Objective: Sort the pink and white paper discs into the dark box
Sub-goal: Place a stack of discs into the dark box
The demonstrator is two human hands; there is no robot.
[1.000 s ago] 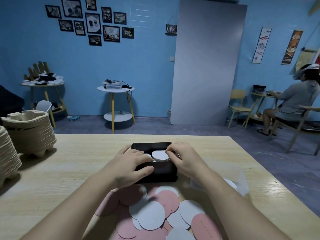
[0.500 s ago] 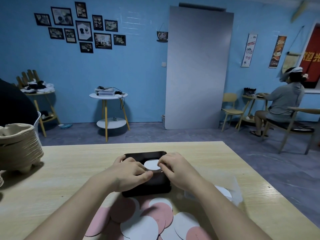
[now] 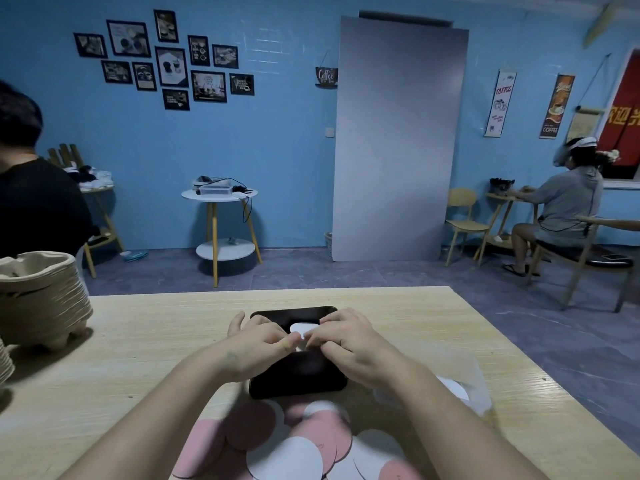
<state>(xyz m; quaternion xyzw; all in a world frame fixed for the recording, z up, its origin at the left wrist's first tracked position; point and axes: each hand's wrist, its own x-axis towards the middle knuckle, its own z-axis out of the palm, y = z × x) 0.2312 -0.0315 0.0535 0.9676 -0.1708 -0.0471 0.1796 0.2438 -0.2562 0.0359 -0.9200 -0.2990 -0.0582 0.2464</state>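
Observation:
A dark box [image 3: 298, 377] lies on the wooden table [image 3: 145, 344] in front of me. Both hands are over it. My left hand [image 3: 256, 344] and my right hand [image 3: 349, 342] meet with curled fingers at a white disc [image 3: 300, 329] inside the box, pinching its near edge. The rest of the box's inside is hidden by my hands. A loose pile of pink and white paper discs [image 3: 298, 445] overlaps on the table just nearer than the box, between my forearms.
A clear plastic bag [image 3: 464, 382] with a white disc lies right of the box. Stacked pulp trays [image 3: 38, 299] stand at the table's left edge. One person in black stands at far left; another sits at a small table at the right.
My two hands have drawn closer together over the box, fingertips now meeting at the white disc. The camera has tilted up, and a person in black has come into view at the left.

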